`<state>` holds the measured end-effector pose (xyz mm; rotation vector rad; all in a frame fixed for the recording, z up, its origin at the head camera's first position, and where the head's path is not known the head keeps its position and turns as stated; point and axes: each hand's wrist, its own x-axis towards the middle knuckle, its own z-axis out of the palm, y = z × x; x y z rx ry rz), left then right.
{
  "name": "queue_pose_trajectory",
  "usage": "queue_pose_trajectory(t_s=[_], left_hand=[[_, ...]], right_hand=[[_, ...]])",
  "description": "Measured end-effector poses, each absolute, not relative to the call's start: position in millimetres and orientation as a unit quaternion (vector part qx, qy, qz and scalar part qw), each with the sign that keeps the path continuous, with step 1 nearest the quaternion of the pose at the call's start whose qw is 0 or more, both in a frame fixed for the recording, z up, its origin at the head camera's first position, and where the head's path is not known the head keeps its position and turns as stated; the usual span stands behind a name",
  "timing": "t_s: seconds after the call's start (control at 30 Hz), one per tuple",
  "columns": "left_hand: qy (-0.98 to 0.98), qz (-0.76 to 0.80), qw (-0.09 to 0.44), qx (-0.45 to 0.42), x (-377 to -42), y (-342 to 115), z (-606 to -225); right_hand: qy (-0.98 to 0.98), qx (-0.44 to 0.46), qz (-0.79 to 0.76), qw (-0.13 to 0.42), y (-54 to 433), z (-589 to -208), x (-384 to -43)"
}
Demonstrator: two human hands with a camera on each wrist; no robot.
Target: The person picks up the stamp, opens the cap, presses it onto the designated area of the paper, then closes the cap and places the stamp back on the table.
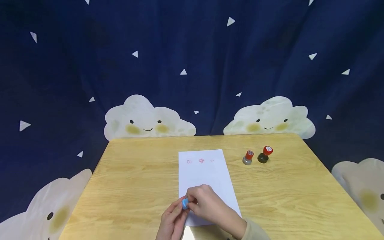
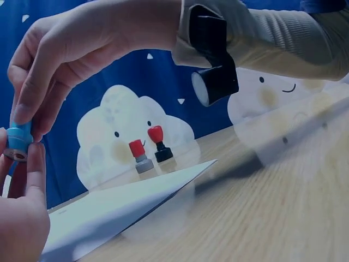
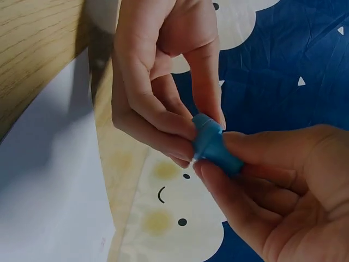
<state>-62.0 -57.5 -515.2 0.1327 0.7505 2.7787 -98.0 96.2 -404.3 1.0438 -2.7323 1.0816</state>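
A small light-blue stamp (image 1: 185, 203) is held between both hands over the lower part of a white sheet of paper (image 1: 207, 180). My left hand (image 1: 172, 220) pinches its wider end between thumb and fingers. From the other side my right hand (image 1: 207, 203) grips the narrower end with thumb and fingertips. In the right wrist view the stamp (image 3: 218, 147) lies slanted between the two sets of fingers. The left wrist view shows its round end (image 2: 16, 153) tilted downward. Three faint red prints (image 1: 201, 160) run along the paper's top.
Right of the paper stand two more stamps: a red one with a grey base (image 1: 247, 158) and a red one with a black base (image 1: 265, 154). A light wooden table (image 1: 135, 186) carries everything. Behind it hangs a dark blue curtain (image 1: 180, 40) with clouds and white triangles.
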Motion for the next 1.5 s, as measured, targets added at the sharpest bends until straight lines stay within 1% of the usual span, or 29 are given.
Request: queue_pose_trajectory(t_s=[0.2, 0.4, 0.57, 0.8, 1.07, 1.2, 1.5], left_hand=[[0.226, 0.963, 0.119, 0.085, -64.7, -54.9, -518.1], [0.246, 0.963, 0.091, 0.068, -63.3, -54.0, -517.5], [0.25, 0.963, 0.085, 0.053, -62.6, -55.7, -514.7], [0.2, 0.97, 0.123, 0.057, -62.3, -58.3, -515.3], [0.181, 0.969, 0.167, 0.03, -62.2, -60.4, -516.2], [0.187, 0.967, 0.173, 0.014, -61.9, -61.4, -515.1], [0.159, 0.971, 0.171, 0.058, -63.4, -59.6, -520.5]], right_hand=[[-0.863, 0.353, 0.351, 0.086, 96.5, -410.6, -98.7], [-0.854, 0.368, 0.348, 0.123, 93.6, -418.4, -96.0], [-0.846, 0.371, 0.362, 0.127, 91.6, -426.4, -93.7], [-0.849, 0.376, 0.337, 0.155, 89.2, -430.7, -93.9], [-0.86, 0.367, 0.323, 0.147, 92.4, -430.5, -96.4], [-0.858, 0.366, 0.328, 0.15, 99.2, -427.6, -99.5], [-0.889, 0.303, 0.316, 0.135, 129.1, -413.7, -119.4]])
